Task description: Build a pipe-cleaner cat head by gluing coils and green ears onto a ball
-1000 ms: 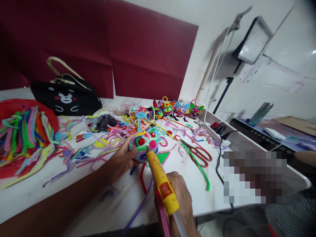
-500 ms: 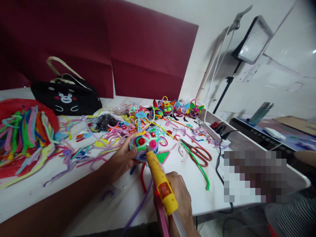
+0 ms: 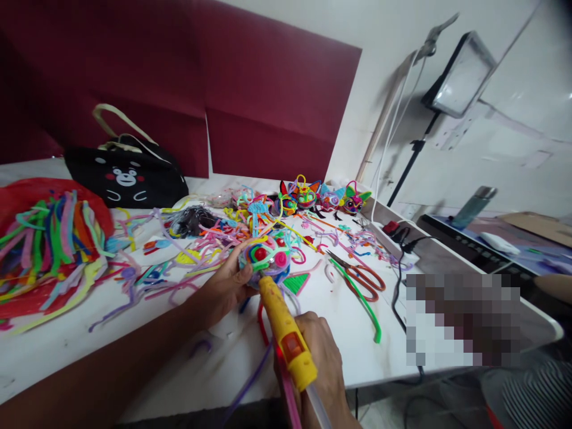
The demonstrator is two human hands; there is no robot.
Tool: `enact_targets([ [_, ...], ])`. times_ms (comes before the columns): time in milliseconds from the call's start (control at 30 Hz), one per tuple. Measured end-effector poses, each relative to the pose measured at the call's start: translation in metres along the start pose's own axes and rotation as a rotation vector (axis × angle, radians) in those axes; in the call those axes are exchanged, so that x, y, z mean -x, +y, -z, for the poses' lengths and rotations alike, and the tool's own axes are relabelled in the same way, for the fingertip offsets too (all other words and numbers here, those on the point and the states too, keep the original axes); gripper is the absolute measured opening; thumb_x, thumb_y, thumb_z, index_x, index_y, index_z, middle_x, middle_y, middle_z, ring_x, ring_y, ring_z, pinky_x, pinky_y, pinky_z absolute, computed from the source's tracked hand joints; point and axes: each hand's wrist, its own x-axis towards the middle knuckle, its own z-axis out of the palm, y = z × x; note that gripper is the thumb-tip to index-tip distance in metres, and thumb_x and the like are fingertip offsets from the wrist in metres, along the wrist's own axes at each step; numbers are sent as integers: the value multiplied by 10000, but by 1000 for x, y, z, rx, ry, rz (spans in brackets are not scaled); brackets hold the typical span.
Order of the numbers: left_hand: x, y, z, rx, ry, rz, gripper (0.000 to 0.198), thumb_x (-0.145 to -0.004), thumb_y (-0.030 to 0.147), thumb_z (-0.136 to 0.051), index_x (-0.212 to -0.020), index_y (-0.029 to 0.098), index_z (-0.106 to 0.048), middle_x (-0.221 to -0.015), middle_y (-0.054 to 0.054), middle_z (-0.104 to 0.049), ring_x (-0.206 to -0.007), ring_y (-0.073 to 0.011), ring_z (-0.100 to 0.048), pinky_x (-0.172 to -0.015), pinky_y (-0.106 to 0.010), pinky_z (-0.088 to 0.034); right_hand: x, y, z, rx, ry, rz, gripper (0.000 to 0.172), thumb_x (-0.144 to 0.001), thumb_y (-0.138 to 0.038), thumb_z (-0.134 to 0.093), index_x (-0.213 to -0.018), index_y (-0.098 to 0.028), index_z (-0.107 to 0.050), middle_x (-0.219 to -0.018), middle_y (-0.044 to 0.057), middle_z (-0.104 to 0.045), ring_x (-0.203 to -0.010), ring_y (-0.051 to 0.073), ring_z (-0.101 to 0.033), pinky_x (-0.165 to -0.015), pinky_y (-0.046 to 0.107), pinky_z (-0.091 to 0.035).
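Note:
My left hand [image 3: 223, 289] is closed around a round pipe-cleaner figure [image 3: 264, 258] of coiled purple, blue, green, red and pink strands, held just above the white table [image 3: 357, 333]. My right hand [image 3: 319, 363] grips a yellow glue gun [image 3: 286, 330] with an orange switch. Its nozzle touches the lower edge of the figure. A pink pipe cleaner runs under my right hand alongside the gun.
Loose pipe cleaners [image 3: 49, 244] fill a red bag at left and litter the table. Orange-handled scissors [image 3: 360, 277] lie right of the figure. Finished figures [image 3: 322, 199] stand at the back near a black bear bag [image 3: 127, 179]. A power strip [image 3: 395, 235] and a lamp stand are on the right.
The glue gun's nozzle has slid slightly left and down along the figure's lower edge; both hands otherwise keep their grips.

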Motion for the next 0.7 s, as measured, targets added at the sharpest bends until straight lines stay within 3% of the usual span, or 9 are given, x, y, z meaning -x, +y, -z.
enact_targets([
  [300, 4, 10, -14, -21, 47, 23, 936, -781, 401, -838, -1552, 369, -309, -1399, -93, -638, -1143, -311, -696, -874, -394, -623, 0, 1, -2, -33, 25, 12, 132, -906, -134, -500, -895, -264, -520, -758, 3, -618, -672, 206, -607, -624, 305, -454],
  [467, 5, 10, -15, -14, 52, 16, 900, -797, 414, -822, -1542, 381, -319, -1474, -95, -577, -1174, -314, -678, -816, -347, -628, -2, 5, -1, -84, 35, 10, 130, -927, -147, -471, -865, -260, -489, -733, 2, -593, -649, 195, -574, -618, 298, -452],
  [700, 4, 9, -13, -12, 33, 14, 903, -800, 419, -818, -1543, 368, -307, -1474, -107, -574, -1184, -320, -673, -845, -367, -624, -3, 10, -2, -120, 61, 62, 101, -976, -235, -448, -888, -252, -494, -731, -10, -582, -627, 184, -562, -599, 296, -444],
])
